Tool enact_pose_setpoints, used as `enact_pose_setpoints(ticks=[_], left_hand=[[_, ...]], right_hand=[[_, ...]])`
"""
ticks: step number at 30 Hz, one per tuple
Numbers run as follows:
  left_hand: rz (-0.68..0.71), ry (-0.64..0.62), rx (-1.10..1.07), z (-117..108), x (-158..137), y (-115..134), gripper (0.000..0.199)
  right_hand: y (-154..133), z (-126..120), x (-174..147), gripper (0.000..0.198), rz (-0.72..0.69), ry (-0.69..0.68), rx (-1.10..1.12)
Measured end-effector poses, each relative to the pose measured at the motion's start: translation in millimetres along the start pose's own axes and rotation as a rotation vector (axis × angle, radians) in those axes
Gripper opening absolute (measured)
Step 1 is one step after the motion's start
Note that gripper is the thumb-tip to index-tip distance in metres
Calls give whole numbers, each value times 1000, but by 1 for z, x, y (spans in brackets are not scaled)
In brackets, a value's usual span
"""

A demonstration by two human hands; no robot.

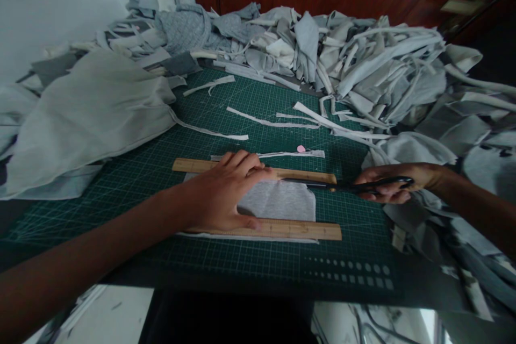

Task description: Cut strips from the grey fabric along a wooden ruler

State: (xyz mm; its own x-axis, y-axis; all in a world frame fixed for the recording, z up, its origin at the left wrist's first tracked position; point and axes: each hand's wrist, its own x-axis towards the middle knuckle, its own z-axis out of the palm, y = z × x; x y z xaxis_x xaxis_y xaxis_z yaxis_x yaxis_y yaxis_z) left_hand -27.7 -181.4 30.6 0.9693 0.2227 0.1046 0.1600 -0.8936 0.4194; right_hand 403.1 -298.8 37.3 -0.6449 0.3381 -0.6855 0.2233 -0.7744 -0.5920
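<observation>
My left hand lies spread over a piece of light grey fabric, the thumb on the near wooden ruler and the other fingers at the far wooden ruler. Both rulers lie crosswise over the fabric, roughly parallel. My right hand is closed around the black handles of a pair of scissors. Their blades point left along the near side of the far ruler, at the fabric's upper edge. The blade tips end close to my left fingers. Part of the fabric is hidden under my left hand.
A green cutting mat covers the table. Thin fabric strips and a small pink piece lie beyond the rulers. Heaped grey scraps line the back and right side. A large pale cloth lies at left.
</observation>
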Motion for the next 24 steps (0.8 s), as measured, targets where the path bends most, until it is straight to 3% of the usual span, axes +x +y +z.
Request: enact_pose_setpoints(ticks=[4, 9, 19, 24], left_hand=[[1, -6, 18, 0, -1, 0, 82], [6, 8, 14, 1, -3, 1, 83], [-2, -4, 3, 2, -2, -1, 86], [-13, -15, -3, 1, -3, 0, 87]], right_hand=[[0, -1, 0, 44, -8, 41, 15], [-5, -4, 2, 22, 38, -15, 56], [4, -12, 0, 46, -35, -35, 70], [-1, -7, 0, 32, 11, -23, 16]])
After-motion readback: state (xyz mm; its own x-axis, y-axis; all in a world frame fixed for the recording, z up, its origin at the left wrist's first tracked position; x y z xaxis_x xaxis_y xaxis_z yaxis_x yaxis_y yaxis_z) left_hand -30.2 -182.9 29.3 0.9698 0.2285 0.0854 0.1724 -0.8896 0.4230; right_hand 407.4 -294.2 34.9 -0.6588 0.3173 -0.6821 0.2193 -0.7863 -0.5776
